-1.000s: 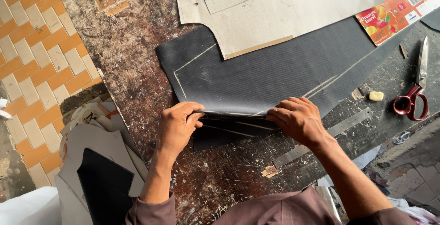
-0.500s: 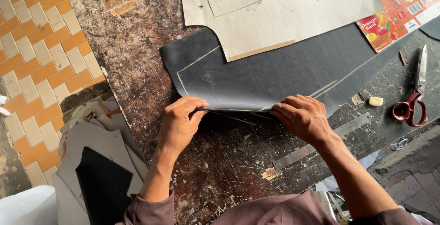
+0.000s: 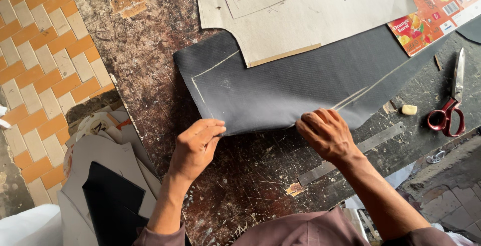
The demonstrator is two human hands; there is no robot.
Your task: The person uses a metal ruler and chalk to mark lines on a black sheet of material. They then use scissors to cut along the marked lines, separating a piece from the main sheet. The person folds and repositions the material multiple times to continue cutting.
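Dark grey cloth (image 3: 300, 83), chalk-lined, spread mid-frame on scarred counter (image 3: 150, 65). Left hand (image 3: 196, 146) pinches its lower edge left of centre; right hand (image 3: 325, 133), fingers curled, presses the same edge further right. Paper pattern (image 3: 320, 10) overlaps cloth above. Red-handled scissors (image 3: 451, 105) at right edge.

Tailor's workshop: scissors (image 3: 449, 101), paper patterns (image 3: 305, 10), chalk-marked cloth (image 3: 295, 83).
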